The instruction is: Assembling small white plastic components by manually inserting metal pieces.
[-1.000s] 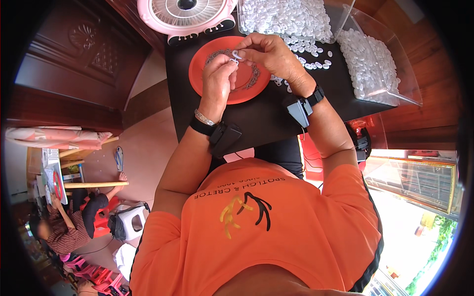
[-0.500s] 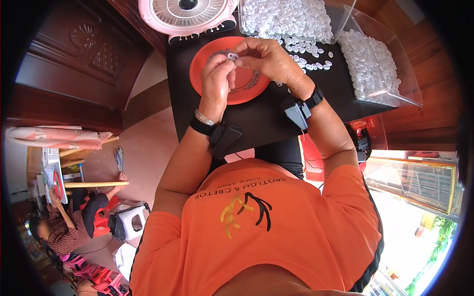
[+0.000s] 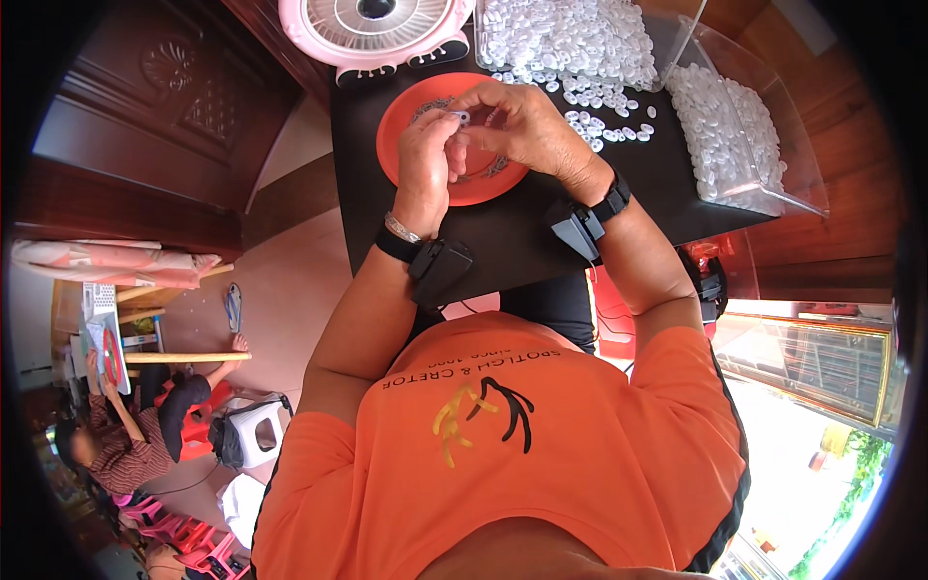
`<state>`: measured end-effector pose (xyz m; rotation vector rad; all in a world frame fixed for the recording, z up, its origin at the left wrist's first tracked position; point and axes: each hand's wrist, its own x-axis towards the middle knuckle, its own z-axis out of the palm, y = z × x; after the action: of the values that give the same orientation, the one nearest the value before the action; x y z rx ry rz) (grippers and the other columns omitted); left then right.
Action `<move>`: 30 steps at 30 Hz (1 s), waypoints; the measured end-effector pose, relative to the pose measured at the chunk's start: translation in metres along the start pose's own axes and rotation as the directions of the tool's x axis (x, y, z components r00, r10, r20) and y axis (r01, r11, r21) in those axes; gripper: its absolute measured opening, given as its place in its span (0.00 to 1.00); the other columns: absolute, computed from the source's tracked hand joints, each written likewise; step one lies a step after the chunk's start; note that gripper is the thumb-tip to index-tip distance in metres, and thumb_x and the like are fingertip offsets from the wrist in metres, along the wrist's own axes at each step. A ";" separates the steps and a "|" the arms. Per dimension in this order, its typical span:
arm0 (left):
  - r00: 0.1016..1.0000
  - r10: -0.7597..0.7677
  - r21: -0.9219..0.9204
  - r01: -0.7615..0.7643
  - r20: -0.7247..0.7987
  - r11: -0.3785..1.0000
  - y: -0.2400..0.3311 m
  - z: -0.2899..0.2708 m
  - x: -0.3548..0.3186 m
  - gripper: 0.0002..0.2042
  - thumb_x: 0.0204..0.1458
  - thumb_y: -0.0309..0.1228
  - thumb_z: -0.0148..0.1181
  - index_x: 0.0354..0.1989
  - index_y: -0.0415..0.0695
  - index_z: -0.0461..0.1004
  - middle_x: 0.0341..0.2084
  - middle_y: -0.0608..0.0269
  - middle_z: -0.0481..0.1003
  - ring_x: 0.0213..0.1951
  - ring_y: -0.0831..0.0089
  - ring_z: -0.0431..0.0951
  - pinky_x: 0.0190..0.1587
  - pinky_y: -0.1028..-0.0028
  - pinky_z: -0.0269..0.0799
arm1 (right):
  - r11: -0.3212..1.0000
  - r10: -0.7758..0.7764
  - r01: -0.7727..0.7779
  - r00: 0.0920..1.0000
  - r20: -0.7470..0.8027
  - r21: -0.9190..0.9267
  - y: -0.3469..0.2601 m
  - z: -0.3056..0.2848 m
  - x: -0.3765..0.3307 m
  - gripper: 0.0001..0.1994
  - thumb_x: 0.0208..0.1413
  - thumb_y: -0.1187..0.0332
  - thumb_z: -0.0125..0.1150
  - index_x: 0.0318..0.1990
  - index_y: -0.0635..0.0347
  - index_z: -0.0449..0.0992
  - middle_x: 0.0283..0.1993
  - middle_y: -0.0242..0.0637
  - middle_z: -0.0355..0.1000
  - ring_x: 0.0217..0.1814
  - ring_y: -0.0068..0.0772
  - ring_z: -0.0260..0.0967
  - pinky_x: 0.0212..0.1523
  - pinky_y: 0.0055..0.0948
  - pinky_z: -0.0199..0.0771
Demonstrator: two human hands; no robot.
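Over the round orange plate, my left hand pinches a small white oval piece between thumb and finger. My right hand is just beside it, thumb and fingers bent together in a pinch close to the piece. Whatever is between those right fingers is too small to make out. Thin grey bits, perhaps screws or pins, lie around the plate under both hands. Loose white oval pieces are scattered on the black tabletop right of the plate.
A clear box heaped with white ovals stands at the back, and another clear container of them is at the right. A pink fan stands behind the plate. Far left, another person sits beside stools.
The white oval piece has turned in my left fingertips. My right fingertips have drawn slightly away from it and the right hand has shifted a little.
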<state>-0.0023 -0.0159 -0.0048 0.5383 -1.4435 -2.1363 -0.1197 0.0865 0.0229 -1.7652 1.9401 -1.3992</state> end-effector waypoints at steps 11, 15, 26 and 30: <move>0.996 0.046 0.066 -0.041 -0.077 0.997 0.003 0.004 -0.004 0.10 0.52 0.33 0.51 0.30 0.40 0.73 0.14 0.69 0.68 0.13 0.84 0.63 0.14 0.84 0.54 | 0.926 -0.211 0.170 0.974 -0.087 -0.338 -0.008 0.012 -0.002 0.17 0.44 0.67 0.67 0.43 0.61 0.75 0.33 0.42 0.75 0.31 0.37 0.75 0.32 0.28 0.76; 0.996 0.064 -0.016 -0.065 -0.069 0.998 0.003 0.002 -0.004 0.10 0.52 0.34 0.50 0.28 0.40 0.72 0.14 0.69 0.68 0.13 0.84 0.64 0.14 0.83 0.56 | 0.944 -0.199 0.168 0.976 -0.084 -0.284 -0.010 0.011 -0.002 0.15 0.46 0.67 0.66 0.42 0.61 0.75 0.31 0.42 0.75 0.29 0.38 0.75 0.30 0.28 0.76; 0.989 0.149 -0.015 -0.150 -0.019 0.989 0.001 0.002 -0.006 0.10 0.51 0.33 0.50 0.26 0.39 0.72 0.12 0.67 0.66 0.13 0.82 0.63 0.15 0.83 0.55 | 0.962 -0.130 0.111 0.990 -0.062 -0.250 -0.015 0.009 -0.004 0.12 0.48 0.67 0.64 0.39 0.60 0.75 0.27 0.39 0.75 0.26 0.36 0.75 0.27 0.27 0.75; 0.987 0.159 -0.022 -0.159 -0.016 0.987 0.001 0.002 -0.007 0.10 0.51 0.33 0.50 0.25 0.38 0.72 0.12 0.67 0.66 0.13 0.81 0.63 0.15 0.82 0.55 | 0.943 -0.215 0.181 0.972 -0.098 -0.279 -0.011 0.012 -0.004 0.11 0.48 0.67 0.64 0.39 0.60 0.75 0.27 0.39 0.75 0.26 0.37 0.75 0.27 0.27 0.74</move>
<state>0.0022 -0.0102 -0.0025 0.4137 -1.4035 -2.0175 -0.1031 0.0855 0.0229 -2.0919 2.1584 -1.3946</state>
